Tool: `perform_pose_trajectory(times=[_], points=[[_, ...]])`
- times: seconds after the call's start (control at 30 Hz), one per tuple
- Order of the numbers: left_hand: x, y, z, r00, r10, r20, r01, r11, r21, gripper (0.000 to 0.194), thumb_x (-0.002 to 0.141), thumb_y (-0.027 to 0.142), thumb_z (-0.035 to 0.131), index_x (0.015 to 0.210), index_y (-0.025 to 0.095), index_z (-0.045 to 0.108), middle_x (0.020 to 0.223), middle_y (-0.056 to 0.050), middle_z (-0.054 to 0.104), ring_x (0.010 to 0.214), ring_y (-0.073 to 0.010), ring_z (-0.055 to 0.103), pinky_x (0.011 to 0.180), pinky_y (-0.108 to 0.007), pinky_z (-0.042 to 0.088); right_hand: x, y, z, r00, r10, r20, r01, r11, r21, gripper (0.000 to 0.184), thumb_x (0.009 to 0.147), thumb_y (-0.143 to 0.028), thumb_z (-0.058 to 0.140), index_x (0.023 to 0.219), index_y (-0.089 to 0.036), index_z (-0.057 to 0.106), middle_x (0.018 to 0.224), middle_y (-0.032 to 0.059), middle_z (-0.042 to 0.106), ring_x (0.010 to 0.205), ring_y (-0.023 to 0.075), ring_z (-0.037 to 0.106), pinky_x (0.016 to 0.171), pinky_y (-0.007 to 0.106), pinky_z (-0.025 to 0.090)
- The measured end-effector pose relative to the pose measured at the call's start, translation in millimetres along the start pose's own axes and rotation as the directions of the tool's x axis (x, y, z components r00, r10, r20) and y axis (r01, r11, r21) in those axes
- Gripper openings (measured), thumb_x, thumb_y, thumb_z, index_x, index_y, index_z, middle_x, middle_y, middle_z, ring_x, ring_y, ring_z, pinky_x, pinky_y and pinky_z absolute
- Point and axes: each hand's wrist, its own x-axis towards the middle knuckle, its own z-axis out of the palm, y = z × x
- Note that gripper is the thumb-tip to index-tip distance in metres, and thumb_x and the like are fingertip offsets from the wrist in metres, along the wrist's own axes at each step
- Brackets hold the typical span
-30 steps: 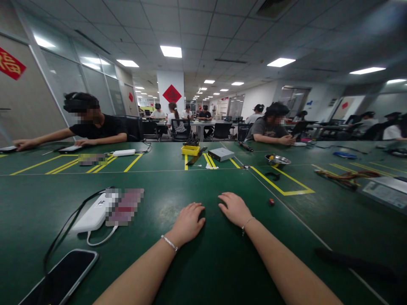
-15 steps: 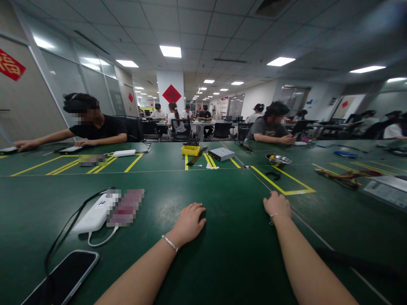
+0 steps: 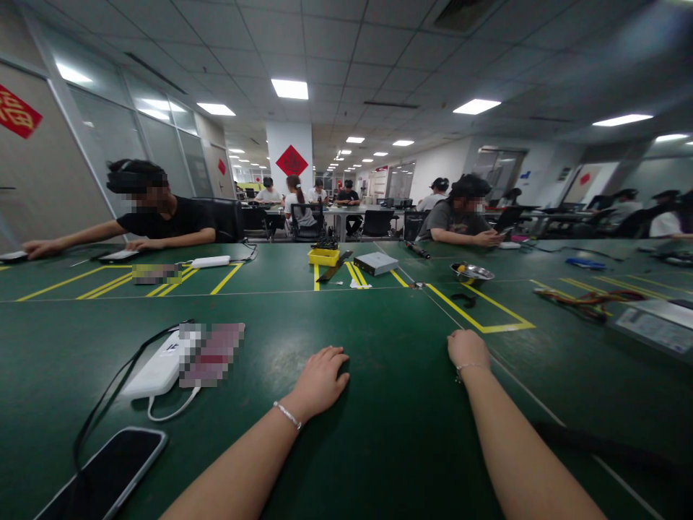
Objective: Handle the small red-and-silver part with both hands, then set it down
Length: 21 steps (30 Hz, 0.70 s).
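My left hand (image 3: 323, 381) rests palm down on the green table (image 3: 390, 448), fingers stretched out and thumb a little apart, with nothing in it. Across from it, my right hand (image 3: 468, 352) lies on the tabletop with its fingers curled under like a fist. No object shows in or around that fist. To the left of my left hand are a white power bank (image 3: 157, 365) with a white cable, a blurred reddish flat thing (image 3: 212, 354) against it, and a phone (image 3: 102, 473) with a dark screen, crossed by a black strap.
Farther back stand a yellow bin (image 3: 323, 257), a grey metal box (image 3: 376, 263) and a steel bowl (image 3: 472, 272). A power supply (image 3: 657, 325) with bundled wires lies at right. Two people (image 3: 162, 209) (image 3: 460, 209) sit across the table. Yellow tape marks its surface.
The fingers of my right hand have curled further in, and their knuckles show less. My left hand stays in place. The view has shifted very slightly.
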Motion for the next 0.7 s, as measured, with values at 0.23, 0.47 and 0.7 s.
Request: perform_pose_trajectory(times=[0.23,0.47,0.7], points=[[0.2,0.8,-0.2,1.000,-0.020,-0.007,0.019,1.000,-0.020,0.038,0.076,0.031,0.043,0.113,0.021,0.046,0.125,-0.005,0.043,0.116,-0.0212,0.035,0.097,-0.037,0.027,-12.7,-25.1,-11.7,0.995,-0.083,-0.063,0.091,0.986,0.143,0.032,0.077,-0.022,0.033,0.076,-0.013,0.063,0.086,0.0146,0.057,0.080,0.0220,0.054,0.068,0.033,0.041],[0.2,6.7,-3.1,0.994,-0.075,-0.074,0.060,0.981,-0.186,0.051,0.070,0.033,0.054,0.117,0.023,0.036,0.110,-0.004,0.054,0.101,-0.0191,0.049,0.088,-0.032,0.036,-63.6,-109.1,-7.5,0.903,-0.423,0.077,0.326,0.789,0.521,0.017,0.071,-0.026,0.045,0.071,-0.018,0.061,0.073,0.0019,0.062,0.067,0.0121,0.055,0.062,0.022,0.042],[0.7,12.9,-3.5,0.993,-0.076,-0.094,0.054,0.975,-0.215,0.025,0.073,0.030,0.050,0.096,0.022,0.045,0.084,0.000,0.060,0.076,-0.0149,0.057,0.065,-0.023,0.041,-110.1,-153.7,3.7,0.788,-0.609,0.091,0.321,0.532,0.783,0.008,0.067,-0.023,0.054,0.071,-0.017,0.054,0.063,-0.0017,0.059,0.059,0.0099,0.054,0.054,0.020,0.041]])
